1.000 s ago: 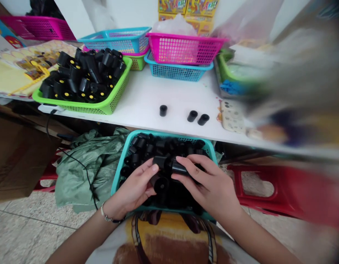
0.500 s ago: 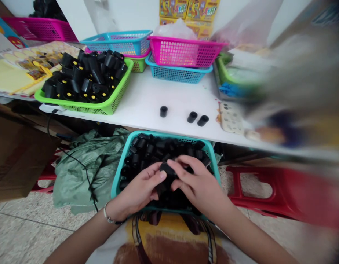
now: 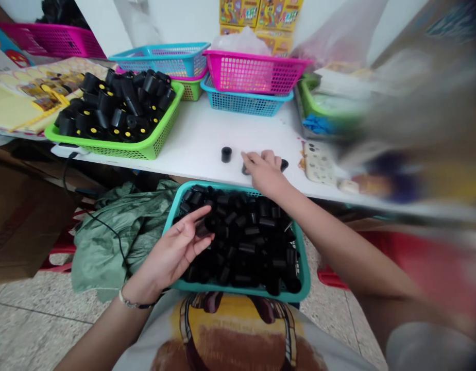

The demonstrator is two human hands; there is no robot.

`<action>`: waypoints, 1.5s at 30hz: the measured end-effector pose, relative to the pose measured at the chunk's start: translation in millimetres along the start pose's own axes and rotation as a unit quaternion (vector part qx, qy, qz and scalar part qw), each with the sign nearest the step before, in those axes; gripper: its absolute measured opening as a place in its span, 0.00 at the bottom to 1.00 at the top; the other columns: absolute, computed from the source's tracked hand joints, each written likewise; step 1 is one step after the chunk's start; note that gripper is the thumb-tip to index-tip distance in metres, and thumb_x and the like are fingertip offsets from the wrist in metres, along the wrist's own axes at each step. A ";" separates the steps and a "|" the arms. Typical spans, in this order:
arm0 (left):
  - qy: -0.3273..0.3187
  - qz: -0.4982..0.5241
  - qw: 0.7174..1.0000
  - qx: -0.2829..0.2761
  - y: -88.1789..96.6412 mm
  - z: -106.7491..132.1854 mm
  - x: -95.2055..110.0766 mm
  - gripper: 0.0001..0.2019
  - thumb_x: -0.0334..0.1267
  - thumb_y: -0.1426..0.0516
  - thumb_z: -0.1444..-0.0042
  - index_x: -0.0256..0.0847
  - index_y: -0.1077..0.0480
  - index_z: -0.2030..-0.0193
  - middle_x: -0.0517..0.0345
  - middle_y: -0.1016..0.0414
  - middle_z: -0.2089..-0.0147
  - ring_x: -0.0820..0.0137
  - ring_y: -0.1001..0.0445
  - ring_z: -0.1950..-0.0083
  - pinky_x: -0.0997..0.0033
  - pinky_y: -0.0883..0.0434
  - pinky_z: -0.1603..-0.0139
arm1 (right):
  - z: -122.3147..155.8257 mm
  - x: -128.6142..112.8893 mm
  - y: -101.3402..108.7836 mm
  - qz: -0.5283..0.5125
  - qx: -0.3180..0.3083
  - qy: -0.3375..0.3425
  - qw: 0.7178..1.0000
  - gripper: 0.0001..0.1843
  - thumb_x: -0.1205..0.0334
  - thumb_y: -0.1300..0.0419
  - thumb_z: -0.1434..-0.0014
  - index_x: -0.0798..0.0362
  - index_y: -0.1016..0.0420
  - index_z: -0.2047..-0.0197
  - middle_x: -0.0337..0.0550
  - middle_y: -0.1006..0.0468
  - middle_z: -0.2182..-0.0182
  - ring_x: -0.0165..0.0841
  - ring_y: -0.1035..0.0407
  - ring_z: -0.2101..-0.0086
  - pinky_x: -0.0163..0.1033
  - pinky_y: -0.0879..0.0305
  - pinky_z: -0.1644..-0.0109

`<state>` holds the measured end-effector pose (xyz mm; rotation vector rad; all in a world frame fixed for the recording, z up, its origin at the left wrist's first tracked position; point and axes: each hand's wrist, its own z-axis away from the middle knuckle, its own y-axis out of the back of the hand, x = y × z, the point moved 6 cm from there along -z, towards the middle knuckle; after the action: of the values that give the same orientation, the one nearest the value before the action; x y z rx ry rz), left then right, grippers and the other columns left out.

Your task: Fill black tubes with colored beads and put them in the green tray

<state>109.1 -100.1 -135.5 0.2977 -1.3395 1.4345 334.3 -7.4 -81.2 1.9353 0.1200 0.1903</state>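
My left hand (image 3: 172, 247) hangs over the left corner of a teal plastic basket (image 3: 238, 291) heaped with black plastic tubes. Between its thumb and fingers is a black tube (image 3: 202, 228). My right hand (image 3: 263, 170) reaches out onto the white table (image 3: 207, 129), its fingers over a black tube (image 3: 245, 169). Whether it grips this tube is unclear. Another tube (image 3: 284, 165) lies just beyond those fingers, and a third (image 3: 226, 154) stands a little left of them.
A green basket (image 3: 118, 149) of black parts with yellow centres stands on the table. Behind it are stacked pink (image 3: 253, 74) and blue (image 3: 241, 105) baskets. A green sack (image 3: 106, 252) and a cable (image 3: 95, 221) lie left of the teal basket.
My right hand has left the teal basket and moved forward onto the table. My hands, together earlier, are now apart. The left hand stays over the basket with a tube.
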 end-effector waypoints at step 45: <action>-0.014 -0.085 0.992 -0.096 -25.5 0.5 -14.4 0.15 0.40 0.40 0.45 0.44 0.30 0.50 0.55 0.25 0.55 0.70 0.25 0.60 0.72 0.24 0.63 | 113.5 -97.2 62.7 -0.471 0.014 0.066 0.880 0.25 0.61 0.37 0.43 0.41 0.32 0.43 0.43 0.27 0.50 0.37 0.32 0.50 0.46 0.33 0.45</action>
<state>134.7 -113.9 -132.5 0.2976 -1.4276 1.1551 260.0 -151.0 -70.5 1.6843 1.1271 -0.3365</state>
